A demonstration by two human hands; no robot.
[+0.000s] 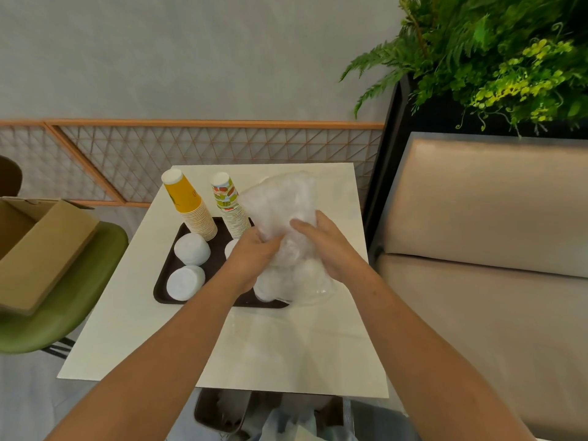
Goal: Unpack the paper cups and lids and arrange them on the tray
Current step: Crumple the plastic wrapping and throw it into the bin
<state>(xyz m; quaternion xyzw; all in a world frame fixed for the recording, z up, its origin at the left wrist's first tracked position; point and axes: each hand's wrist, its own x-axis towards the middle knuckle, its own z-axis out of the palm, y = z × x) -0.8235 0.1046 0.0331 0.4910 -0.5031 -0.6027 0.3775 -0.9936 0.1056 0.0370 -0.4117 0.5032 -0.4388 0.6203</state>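
Gripped a crumpled clear plastic bag [280, 208] at frame centre, above the right end of the dark tray [162, 292] on the pale table [286, 351]. Bunched the film in the curled fingers of the left hand [251, 261]. Wrapped the right hand [327, 246] round the bag's side, fingers pressed together. Saw white lids [286, 281] inside its lower part, 2 lid stacks [192, 249] at tray left, 2 upside-down cup stacks [191, 208] behind.

No text can be read; a small dark mark on the yellow cups [187, 203], upper middle, is too blurred.
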